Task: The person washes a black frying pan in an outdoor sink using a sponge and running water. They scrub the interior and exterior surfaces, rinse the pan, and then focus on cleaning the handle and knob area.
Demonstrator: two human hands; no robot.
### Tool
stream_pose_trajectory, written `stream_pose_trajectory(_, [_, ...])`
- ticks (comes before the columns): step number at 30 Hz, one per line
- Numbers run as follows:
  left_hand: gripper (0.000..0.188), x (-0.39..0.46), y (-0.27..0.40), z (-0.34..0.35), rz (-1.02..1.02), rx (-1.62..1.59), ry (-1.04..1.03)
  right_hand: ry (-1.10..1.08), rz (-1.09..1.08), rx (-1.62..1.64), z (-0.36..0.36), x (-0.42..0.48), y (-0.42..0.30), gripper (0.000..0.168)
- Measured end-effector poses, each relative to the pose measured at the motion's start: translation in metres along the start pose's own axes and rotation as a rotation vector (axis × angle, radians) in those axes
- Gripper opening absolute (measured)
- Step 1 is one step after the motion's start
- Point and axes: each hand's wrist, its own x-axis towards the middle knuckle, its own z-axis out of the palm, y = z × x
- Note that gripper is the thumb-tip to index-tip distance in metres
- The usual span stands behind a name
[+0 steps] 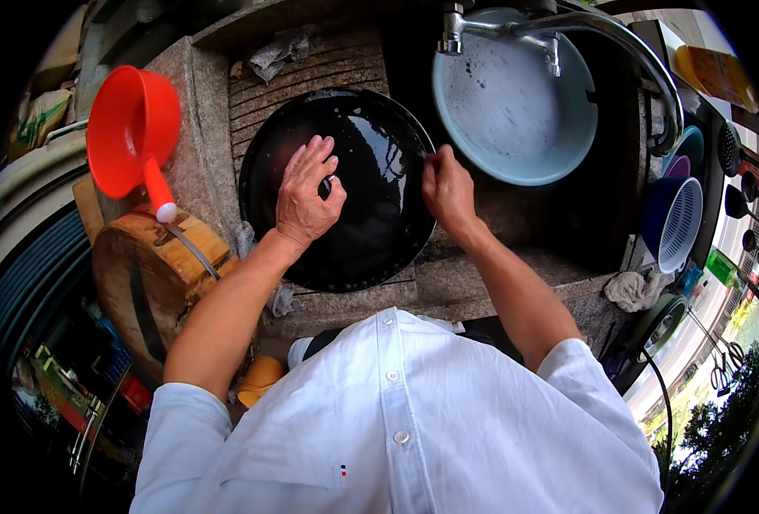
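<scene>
A wet, glossy black round pan or lid (366, 238) lies on the grooved stone slab of the washing place in front of me. My left hand (308, 193) is over its middle, fingers extended side by side and thumb curved. Between thumb and fingers shows a small dark rounded part, perhaps a knob; whether I grip it cannot be told. At the right rim of the black piece, my right hand (448, 189) is closed, with the rim at its fingertips. To the right stands a pale blue basin (514, 115) of cloudy, sudsy water.
A chrome faucet (611, 24) arches over the basin. On the left are a red plastic dipper (119, 122) and a round wooden block (135, 270). Mesh scraps (279, 54) lie behind the black piece. At right are a blue colander (672, 218) and a crumpled cloth (636, 290).
</scene>
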Motion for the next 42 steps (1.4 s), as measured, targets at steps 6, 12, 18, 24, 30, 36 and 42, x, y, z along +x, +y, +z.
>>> stream_pose_trajectory(6, [0.027,0.006,-0.002,-0.004,0.058,-0.039,-0.073,-0.007,-0.071,0.033,0.002,0.058,-0.015,0.016])
stream_pose_trajectory(12, [0.034,0.033,0.000,-0.027,0.186,0.145,-0.292,-0.012,0.249,0.295,-0.004,-0.061,-0.007,0.023])
stream_pose_trajectory(18, [0.027,0.020,-0.008,0.012,-0.117,0.100,-0.001,0.043,0.162,0.195,0.001,-0.028,-0.011,0.019])
stream_pose_trajectory(24, [0.021,0.019,-0.008,0.018,-0.093,0.127,0.109,0.065,0.003,0.053,0.005,-0.003,-0.005,0.017])
stream_pose_trajectory(30, [0.019,0.018,-0.007,0.019,-0.054,0.104,0.130,0.003,0.141,0.056,-0.006,-0.009,-0.015,0.018])
stream_pose_trajectory(36, [0.020,0.015,-0.007,0.015,-0.070,0.120,0.091,-0.047,0.135,0.091,-0.007,-0.015,-0.016,0.018])
stream_pose_trajectory(42, [0.020,0.020,-0.006,0.016,-0.035,0.078,0.085,0.069,0.056,-0.001,-0.005,0.022,-0.020,0.018])
